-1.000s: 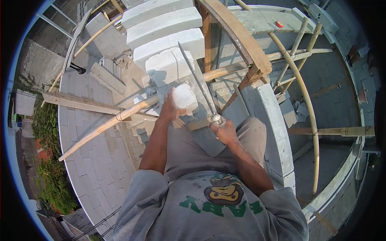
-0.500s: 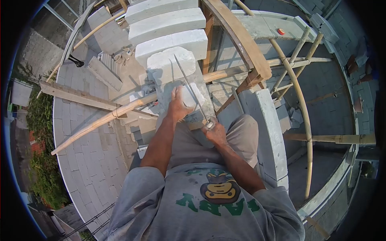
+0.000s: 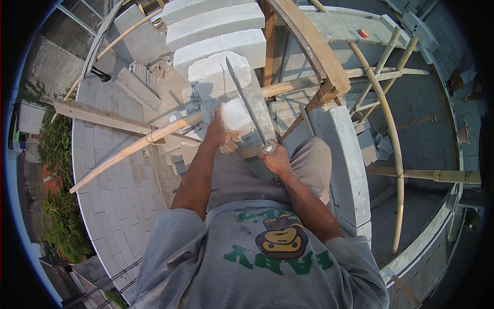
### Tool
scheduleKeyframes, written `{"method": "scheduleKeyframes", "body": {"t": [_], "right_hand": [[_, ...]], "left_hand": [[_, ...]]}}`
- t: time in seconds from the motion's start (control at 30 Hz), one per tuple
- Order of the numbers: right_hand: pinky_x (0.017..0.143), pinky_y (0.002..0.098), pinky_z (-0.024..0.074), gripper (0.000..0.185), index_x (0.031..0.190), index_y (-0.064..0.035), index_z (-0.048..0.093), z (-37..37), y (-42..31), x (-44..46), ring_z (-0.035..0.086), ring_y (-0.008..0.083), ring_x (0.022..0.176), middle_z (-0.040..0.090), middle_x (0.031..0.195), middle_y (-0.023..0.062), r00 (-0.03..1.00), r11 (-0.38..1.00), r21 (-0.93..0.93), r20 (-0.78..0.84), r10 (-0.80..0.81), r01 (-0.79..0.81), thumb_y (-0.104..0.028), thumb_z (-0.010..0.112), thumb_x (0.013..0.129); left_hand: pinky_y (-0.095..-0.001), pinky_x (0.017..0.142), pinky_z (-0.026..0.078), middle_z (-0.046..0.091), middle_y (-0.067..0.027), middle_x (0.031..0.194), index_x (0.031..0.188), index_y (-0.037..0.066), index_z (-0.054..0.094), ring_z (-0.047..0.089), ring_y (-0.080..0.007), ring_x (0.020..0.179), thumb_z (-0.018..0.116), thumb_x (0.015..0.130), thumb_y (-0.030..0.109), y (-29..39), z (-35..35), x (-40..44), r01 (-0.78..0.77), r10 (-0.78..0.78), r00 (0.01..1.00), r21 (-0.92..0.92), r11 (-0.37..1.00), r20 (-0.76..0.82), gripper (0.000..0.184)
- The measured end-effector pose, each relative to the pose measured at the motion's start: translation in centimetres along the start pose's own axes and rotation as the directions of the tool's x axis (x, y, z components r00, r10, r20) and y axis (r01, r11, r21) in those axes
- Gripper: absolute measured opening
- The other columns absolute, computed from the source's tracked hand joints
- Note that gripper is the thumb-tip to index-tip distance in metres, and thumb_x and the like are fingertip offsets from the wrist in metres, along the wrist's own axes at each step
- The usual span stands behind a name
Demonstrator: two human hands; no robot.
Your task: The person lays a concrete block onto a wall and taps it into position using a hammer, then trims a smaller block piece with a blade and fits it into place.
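My left hand (image 3: 219, 130) grips a small white lightweight-concrete block piece (image 3: 237, 114), fingers along its left side and thumb at its near edge. The piece rests on a grey plank-like surface (image 3: 265, 119) between my knees. My right hand (image 3: 277, 159) is closed around the handle of a long metal-bladed tool (image 3: 240, 88), whose tapering blade points away from me. No teeth can be made out on it, so whether it is a saw or a machete is unclear. Past the piece lies a larger rough-edged white block (image 3: 218, 72), with the blade's tip over it.
Several white blocks (image 3: 218, 49) stand in a row ahead. Bamboo poles (image 3: 154, 135) cross on the left, with more on the right. A wooden beam (image 3: 309, 44) slants at the upper right. A block wall (image 3: 350, 170) runs beside my right knee. A red roll (image 3: 363, 33) lies farther off.
The small block piece and my left hand have shifted slightly left and away from me. The blade has turned so more of its flat shows. My right hand keeps hold of its handle.
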State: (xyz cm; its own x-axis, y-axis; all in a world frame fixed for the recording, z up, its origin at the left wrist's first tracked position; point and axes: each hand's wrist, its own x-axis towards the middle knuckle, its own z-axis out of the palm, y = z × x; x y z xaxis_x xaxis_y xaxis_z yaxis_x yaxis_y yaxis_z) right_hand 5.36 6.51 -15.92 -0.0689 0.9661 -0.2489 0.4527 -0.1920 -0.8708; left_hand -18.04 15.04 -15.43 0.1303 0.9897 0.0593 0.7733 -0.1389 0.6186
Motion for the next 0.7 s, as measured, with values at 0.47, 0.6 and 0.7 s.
{"method": "scheduleKeyframes", "body": {"t": [0.47, 0.6, 0.7], "right_hand": [[0.079, 0.0429, 0.0498, 0.039, 0.099, -0.0002, 0.06, -0.1, -3.0, -0.1, 0.063, 0.0401, 0.09, 0.066, 0.092, 0.0239, 0.999, 0.994, -0.099, 0.01, -0.046, 0.046, -0.025, 0.068, 0.07], [0.075, 0.0392, 0.0499, 0.038, 0.099, 0.0006, 0.061, -0.7, -0.9, 0.3, 0.065, 0.0332, 0.082, 0.067, 0.086, 0.0196, 0.998, 0.999, -0.004, -0.046, -0.032, 0.032, -0.022, 0.069, 0.07], [0.077, 0.0384, 0.0497, 0.043, 0.104, 0.0022, 0.062, -2.8, -0.7, -1.0, 0.066, 0.0327, 0.086, 0.067, 0.09, 0.0217, 0.996, 0.993, 0.108, -0.067, 0.063, -0.056, -0.023, 0.07, 0.07]], "left_hand": [[-0.0424, 0.11, 0.034, 0.031, -0.0269, 0.145, 0.145, -0.003, 0.023, 0.03, -0.0393, 0.136, 0.091, 0.053, 0.034, 1.0, -1.4, -1.6, 0.093, -0.091, 0.994, 0.031, 0.995, -0.058, 0.12], [-0.0391, 0.101, 0.041, 0.052, -0.0226, 0.129, 0.137, -0.004, 0.041, 0.049, -0.0356, 0.121, 0.088, 0.057, 0.035, 2.9, -4.2, 0.8, 0.222, -0.239, 0.97, -0.255, 0.941, -0.038, 0.1], [-0.0361, 0.095, 0.043, 0.062, -0.0164, 0.115, 0.13, -0.003, 0.051, 0.058, -0.0303, 0.107, 0.084, 0.062, 0.04, 3.7, -5.8, 0.4, 0.338, -0.322, 0.938, -0.53, 0.778, 0.126, 0.087]]}}
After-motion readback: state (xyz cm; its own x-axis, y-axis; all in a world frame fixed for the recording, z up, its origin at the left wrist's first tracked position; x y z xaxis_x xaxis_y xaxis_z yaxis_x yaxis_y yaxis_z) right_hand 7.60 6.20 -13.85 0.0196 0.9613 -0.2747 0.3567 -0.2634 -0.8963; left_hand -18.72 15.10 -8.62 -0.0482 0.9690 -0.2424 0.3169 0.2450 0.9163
